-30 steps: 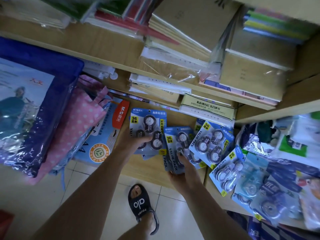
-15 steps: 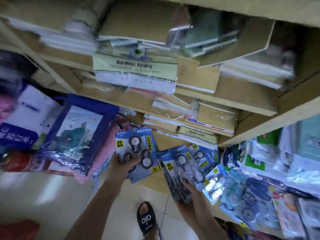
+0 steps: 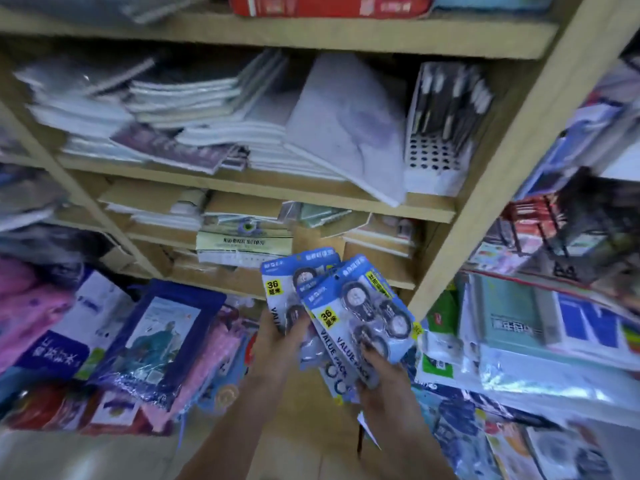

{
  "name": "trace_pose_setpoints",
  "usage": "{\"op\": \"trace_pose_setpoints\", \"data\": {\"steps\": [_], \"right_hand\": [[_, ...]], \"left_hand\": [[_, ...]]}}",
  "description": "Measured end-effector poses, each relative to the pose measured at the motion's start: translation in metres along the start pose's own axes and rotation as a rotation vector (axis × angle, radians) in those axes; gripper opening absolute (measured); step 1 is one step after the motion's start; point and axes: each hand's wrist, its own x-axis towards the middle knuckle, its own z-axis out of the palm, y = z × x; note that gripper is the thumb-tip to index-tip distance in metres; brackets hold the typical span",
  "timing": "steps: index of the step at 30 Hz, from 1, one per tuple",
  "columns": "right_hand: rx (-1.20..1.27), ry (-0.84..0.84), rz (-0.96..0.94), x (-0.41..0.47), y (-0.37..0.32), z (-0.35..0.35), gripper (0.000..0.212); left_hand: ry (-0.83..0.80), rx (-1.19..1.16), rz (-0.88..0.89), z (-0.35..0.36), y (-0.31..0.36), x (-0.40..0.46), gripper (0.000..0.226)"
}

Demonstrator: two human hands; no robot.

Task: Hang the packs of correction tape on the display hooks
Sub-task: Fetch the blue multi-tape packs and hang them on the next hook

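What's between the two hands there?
In the head view, a fanned bunch of blue correction tape packs fills the gap: the left hand grips its left edge, and the right hand holds the lower right.

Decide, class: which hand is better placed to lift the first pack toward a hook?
Probably the right hand: it grips the front correction tape pack, which overlaps the left hand's rear pack. No display hook is visible.

Blue correction tape packs point(image 3: 349, 317) fanned, overlapping, upright
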Motion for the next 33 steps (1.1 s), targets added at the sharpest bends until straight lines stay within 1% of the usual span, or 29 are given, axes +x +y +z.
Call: {"op": "trace_pose_setpoints", "data": {"steps": [2,3,4,6,7,9,10,13,16,19,22,25,26,28,29,30,32,33], "right_hand": [[0.003,0.041,-0.054,-0.009,-0.021,0.007,0.06],[0.007,0.046,-0.072,-0.015,-0.032,0.011,0.061],[0.011,0.039,-0.078,-0.018,-0.039,0.013,0.055],[0.036,-0.015,-0.093,-0.027,-0.058,0.014,0.039],[0.045,-0.024,-0.103,-0.033,-0.065,0.017,0.033],[0.052,-0.035,-0.15,-0.041,-0.075,0.021,0.028],[0.039,-0.044,-0.174,-0.044,-0.078,0.022,0.03],[-0.082,-0.086,-0.261,-0.055,-0.085,0.027,0.042],[-0.212,-0.093,-0.319,-0.057,-0.087,0.028,0.055],[-0.235,-0.102,-0.345,-0.061,-0.094,0.026,0.064],[-0.296,-0.108,-0.382,-0.065,-0.103,0.019,0.073],[-0.369,-0.006,-0.327,-0.063,-0.109,0.006,0.099],[-0.381,0.046,-0.322,-0.065,-0.112,0.002,0.108],[-0.381,0.092,-0.354,-0.069,-0.125,-0.007,0.124],[-0.394,0.095,-0.39,-0.072,-0.135,-0.01,0.124],[-0.417,0.084,-0.442,-0.077,-0.144,-0.013,0.118],[-0.502,0.011,-0.474,-0.085,-0.162,-0.02,0.109],[-0.546,-0.05,-0.463,-0.087,-0.17,-0.024,0.098]], "left_hand": [[0.005,-0.036,0.025,0.019,0.019,-0.014,0.027],[0.013,-0.019,0.041,0.027,0.027,-0.018,0.023],[0.015,0.003,0.06,0.032,0.034,-0.021,0.029],[0.008,0.059,0.142,0.05,0.05,-0.027,0.059],[0.021,0.077,0.186,0.058,0.054,-0.028,0.069],[0.047,0.111,0.234,0.075,0.062,-0.031,0.078],[0.04,0.113,0.228,0.082,0.068,-0.034,0.077],[-0.007,0.08,0.199,0.098,0.073,-0.04,0.053],[-0.032,0.031,0.171,0.11,0.082,-0.048,0.053],[-0.038,-0.004,0.167,0.115,0.084,-0.05,0.055],[-0.041,-0.014,0.149,0.114,0.082,-0.051,0.049],[-0.041,-0.036,0.123,0.113,0.075,-0.058,0.044],[-0.045,-0.036,0.123,0.112,0.071,-0.059,0.045],[-0.082,-0.03,0.134,0.109,0.064,-0.063,0.05],[-0.112,-0.024,0.135,0.108,0.062,-0.065,0.053],[-0.153,-0.017,0.136,0.107,0.06,-0.068,0.055],[-0.23,-0.01,0.138,0.109,0.06,-0.073,0.058],[-0.257,-0.006,0.144,0.111,0.061,-0.076,0.062]]}}
